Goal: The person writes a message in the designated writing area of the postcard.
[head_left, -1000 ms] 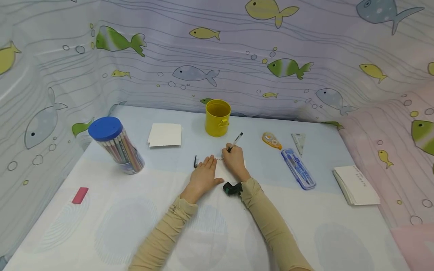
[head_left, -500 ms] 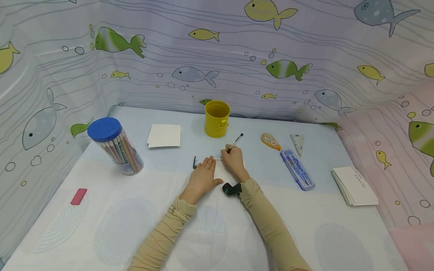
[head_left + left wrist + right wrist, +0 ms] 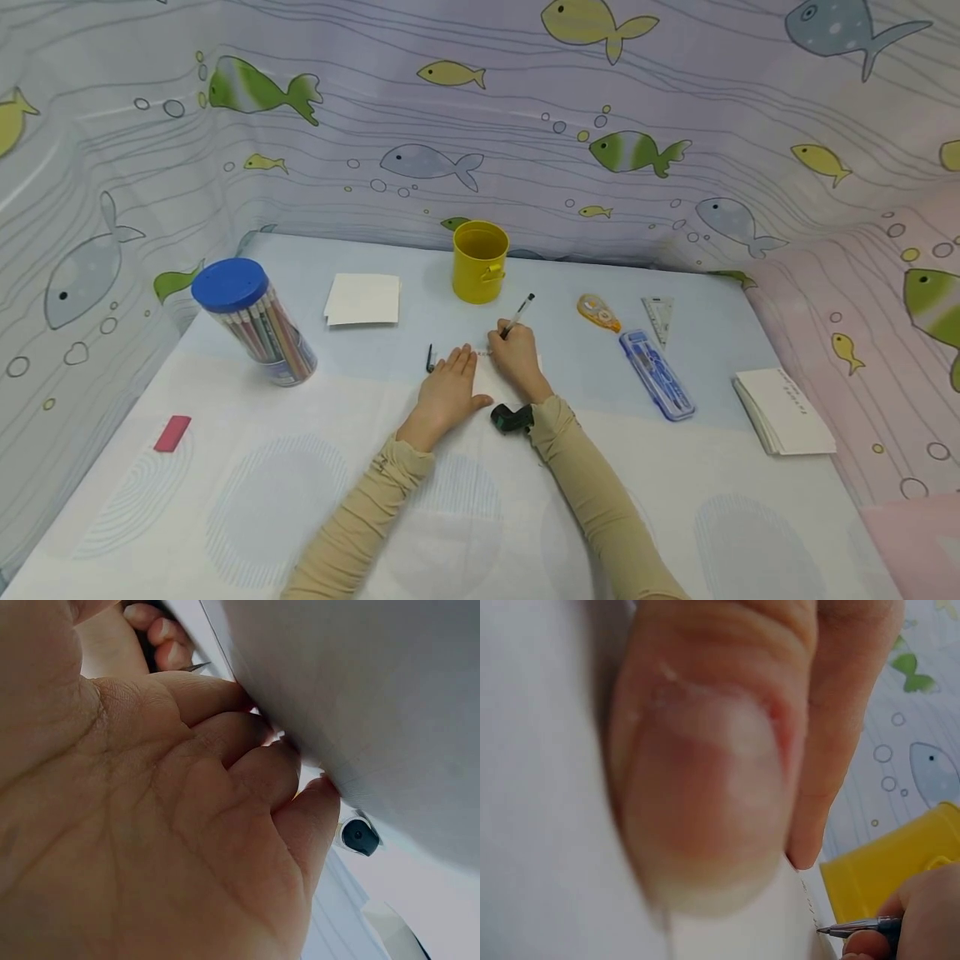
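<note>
On the white table (image 3: 375, 392), I see a yellow pot (image 3: 481, 279) near the back. A white sheet of paper (image 3: 487, 379) lies in front of the pot, on the person's side. The right hand (image 3: 517, 357) is in front of the pot, a bit to its right, and pinches a pen (image 3: 518, 315). The pen leans, and its tip is at the end of a row of tiny marks (image 3: 808, 896) on the paper. The left hand (image 3: 448, 392) is in front of the pot, a bit to its left. Its fingers reach out straight onto the paper, and its thumb sticks out wide. A thin black thing (image 3: 431, 359) lies just beside those fingers.

Left of the pot are white cards (image 3: 363, 298), then a blue-topped jar of pencils (image 3: 270, 333), and far to the left, nearer the person, a red block (image 3: 172, 433). Right of the pot are an orange tape roller (image 3: 597, 312), a triangle ruler (image 3: 660, 318) and a blue case (image 3: 657, 375). Farthest right of the pot is a paper stack (image 3: 785, 411) with writing on top.
</note>
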Demonstrator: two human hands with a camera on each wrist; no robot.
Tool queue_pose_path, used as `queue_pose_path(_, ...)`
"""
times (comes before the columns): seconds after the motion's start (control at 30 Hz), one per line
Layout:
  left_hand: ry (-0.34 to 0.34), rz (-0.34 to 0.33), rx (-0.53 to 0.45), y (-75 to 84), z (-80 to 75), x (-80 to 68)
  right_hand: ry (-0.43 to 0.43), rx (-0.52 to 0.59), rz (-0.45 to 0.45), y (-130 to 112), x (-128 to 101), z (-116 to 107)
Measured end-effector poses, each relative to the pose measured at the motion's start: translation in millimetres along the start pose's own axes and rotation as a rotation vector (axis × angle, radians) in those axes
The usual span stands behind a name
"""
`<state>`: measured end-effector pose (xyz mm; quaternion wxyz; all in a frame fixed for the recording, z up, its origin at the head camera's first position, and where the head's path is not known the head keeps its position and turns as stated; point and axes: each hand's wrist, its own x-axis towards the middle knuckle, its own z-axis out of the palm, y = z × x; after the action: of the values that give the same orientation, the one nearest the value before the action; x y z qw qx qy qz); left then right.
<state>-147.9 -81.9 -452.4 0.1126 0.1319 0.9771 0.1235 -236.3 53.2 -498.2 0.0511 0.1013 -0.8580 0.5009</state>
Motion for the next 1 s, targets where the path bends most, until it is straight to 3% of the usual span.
queue_pose_path(0.37, -0.008, -0.013, -0.002, -0.5, 1.3, 0.6, -0.044, -0.004, 0.008, -0.2, -0.3, -0.2)
queue_pose_path(0.67, -0.013, -0.007, -0.013, -1.4, 0.4, 0.5, 0.056, 0.018, -0.014, 2.2, 0.1, -0.5)
queue_pose_path(1.0, -0.012, -0.008, -0.014, -1.7, 0.8, 0.4, 0.032, 0.026, -0.008, 1.7, -0.3, -0.8)
